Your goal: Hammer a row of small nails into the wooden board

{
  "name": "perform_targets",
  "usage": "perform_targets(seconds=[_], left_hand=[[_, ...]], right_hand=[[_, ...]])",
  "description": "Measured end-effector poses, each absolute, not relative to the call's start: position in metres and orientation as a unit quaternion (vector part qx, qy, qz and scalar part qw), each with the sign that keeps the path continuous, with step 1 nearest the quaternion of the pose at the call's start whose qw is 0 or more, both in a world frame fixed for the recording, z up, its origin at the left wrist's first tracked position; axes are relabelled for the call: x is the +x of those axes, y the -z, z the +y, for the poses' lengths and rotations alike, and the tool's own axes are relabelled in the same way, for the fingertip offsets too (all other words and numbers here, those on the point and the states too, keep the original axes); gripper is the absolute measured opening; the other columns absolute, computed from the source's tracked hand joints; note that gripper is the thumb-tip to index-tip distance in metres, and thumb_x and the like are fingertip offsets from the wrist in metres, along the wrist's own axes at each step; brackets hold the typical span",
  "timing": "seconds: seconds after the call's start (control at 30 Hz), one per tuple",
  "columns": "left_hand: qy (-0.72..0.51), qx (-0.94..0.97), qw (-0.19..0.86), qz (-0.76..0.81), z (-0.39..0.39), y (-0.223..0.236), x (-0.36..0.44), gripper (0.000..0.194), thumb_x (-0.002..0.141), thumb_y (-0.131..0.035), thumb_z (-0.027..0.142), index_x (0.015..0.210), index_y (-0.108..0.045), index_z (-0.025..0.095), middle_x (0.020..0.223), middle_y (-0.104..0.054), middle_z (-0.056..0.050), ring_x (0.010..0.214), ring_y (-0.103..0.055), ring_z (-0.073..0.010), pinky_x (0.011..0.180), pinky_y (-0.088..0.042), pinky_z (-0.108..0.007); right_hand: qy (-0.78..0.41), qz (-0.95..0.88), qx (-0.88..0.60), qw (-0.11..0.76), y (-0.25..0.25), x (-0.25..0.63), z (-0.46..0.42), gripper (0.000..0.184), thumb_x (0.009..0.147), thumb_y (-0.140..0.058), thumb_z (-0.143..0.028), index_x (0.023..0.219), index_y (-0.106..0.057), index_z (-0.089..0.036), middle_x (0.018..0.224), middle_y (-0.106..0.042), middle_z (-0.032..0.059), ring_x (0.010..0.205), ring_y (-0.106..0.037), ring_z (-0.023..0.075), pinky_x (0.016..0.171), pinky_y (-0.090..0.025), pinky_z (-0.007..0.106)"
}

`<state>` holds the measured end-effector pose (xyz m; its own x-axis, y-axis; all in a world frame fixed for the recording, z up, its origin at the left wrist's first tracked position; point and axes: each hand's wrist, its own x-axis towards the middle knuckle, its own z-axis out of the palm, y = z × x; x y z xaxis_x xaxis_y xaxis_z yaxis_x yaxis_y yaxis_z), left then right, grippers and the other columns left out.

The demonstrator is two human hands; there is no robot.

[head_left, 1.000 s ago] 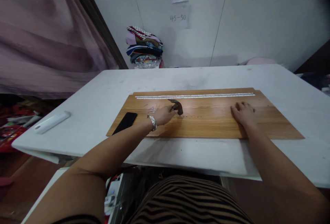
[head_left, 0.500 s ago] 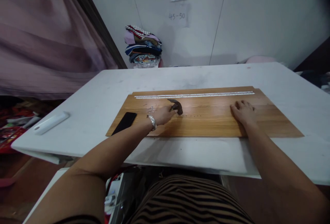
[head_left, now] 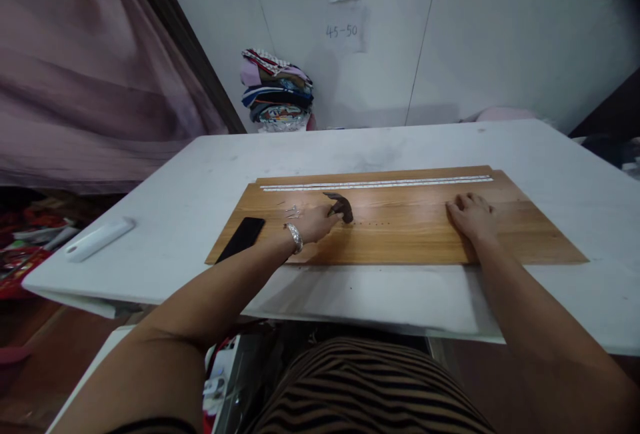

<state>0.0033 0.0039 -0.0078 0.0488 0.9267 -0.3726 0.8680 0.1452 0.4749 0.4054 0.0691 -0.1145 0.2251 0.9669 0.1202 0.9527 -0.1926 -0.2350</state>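
My left hand (head_left: 319,222) is closed around the handle of a claw hammer (head_left: 343,207). The hammer's head is low over the wooden board (head_left: 415,247), at the left end of a row of small dark nail heads (head_left: 373,224). Whether it touches the board I cannot tell. Close beyond my left wrist lie several loose nails (head_left: 293,212). My right hand (head_left: 473,215) rests on the board's right part, its fingers lying on the wood and holding nothing.
Two white measuring strips (head_left: 380,184) run along the board's far side. A black phone (head_left: 241,239) lies at the board's left end. On the white table (head_left: 165,201) is a white oblong object (head_left: 100,239). Folded cloths (head_left: 278,91) are stacked behind the table.
Hardly anything differs. The hammer's head sits slightly lower, with my left hand still on its handle. My right hand has stayed in place on the board.
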Motion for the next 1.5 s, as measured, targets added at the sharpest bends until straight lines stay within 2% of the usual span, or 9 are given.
perform_targets(seconds=[0.4, 0.77, 1.0, 1.27, 1.5], left_hand=[[-0.039, 0.637, 0.332, 0.694, 0.005, 0.010, 0.006, 0.040, 0.106, -0.049, 0.049, 0.122, -0.070, 0.018, 0.080, -0.070, -0.003, 0.058, -0.060, -0.0134, 0.049, -0.044, -0.021], [-0.062, 0.630, 0.329, 0.701, 0.007, 0.004, 0.004, 0.038, 0.105, -0.053, 0.047, 0.126, -0.070, 0.020, 0.072, -0.065, -0.001, 0.056, -0.058, -0.0131, 0.047, -0.042, -0.020], [-0.049, 0.636, 0.334, 0.694, 0.005, 0.007, 0.005, 0.036, 0.105, -0.051, 0.045, 0.118, -0.071, 0.018, 0.078, -0.067, -0.003, 0.058, -0.058, -0.0133, 0.047, -0.042, -0.021], [-0.069, 0.620, 0.345, 0.701, 0.008, -0.008, 0.007, 0.037, 0.107, -0.050, 0.044, 0.128, -0.069, 0.019, 0.077, -0.065, -0.002, 0.059, -0.058, -0.0139, 0.046, -0.043, -0.021], [-0.038, 0.635, 0.329, 0.698, 0.006, 0.003, 0.007, 0.037, 0.106, -0.051, 0.047, 0.120, -0.070, 0.018, 0.083, -0.071, -0.005, 0.061, -0.063, -0.0154, 0.048, -0.044, -0.022]], right_hand=[[-0.024, -0.626, -0.772, 0.110, 0.112, 0.407, 0.069, 0.047, 0.104, -0.033, -0.050, 0.109, -0.070, -0.022, 0.138, -0.066, 0.0173, 0.137, -0.054, 0.0343, 0.116, -0.040, 0.055], [-0.023, -0.628, -0.769, 0.117, 0.112, 0.406, 0.068, 0.049, 0.104, -0.034, -0.050, 0.113, -0.072, -0.020, 0.137, -0.066, 0.0186, 0.136, -0.054, 0.0351, 0.116, -0.039, 0.056], [-0.024, -0.627, -0.772, 0.101, 0.111, 0.407, 0.069, 0.050, 0.105, -0.033, -0.050, 0.117, -0.072, -0.021, 0.139, -0.066, 0.0175, 0.138, -0.053, 0.0340, 0.116, -0.040, 0.054], [-0.029, -0.625, -0.772, 0.114, 0.112, 0.406, 0.068, 0.052, 0.104, -0.033, -0.050, 0.119, -0.072, -0.019, 0.142, -0.064, 0.0186, 0.138, -0.053, 0.0346, 0.117, -0.039, 0.055], [-0.031, -0.625, -0.770, 0.127, 0.112, 0.405, 0.068, 0.051, 0.103, -0.034, -0.050, 0.119, -0.072, -0.020, 0.140, -0.066, 0.0190, 0.140, -0.052, 0.0355, 0.117, -0.039, 0.056]])
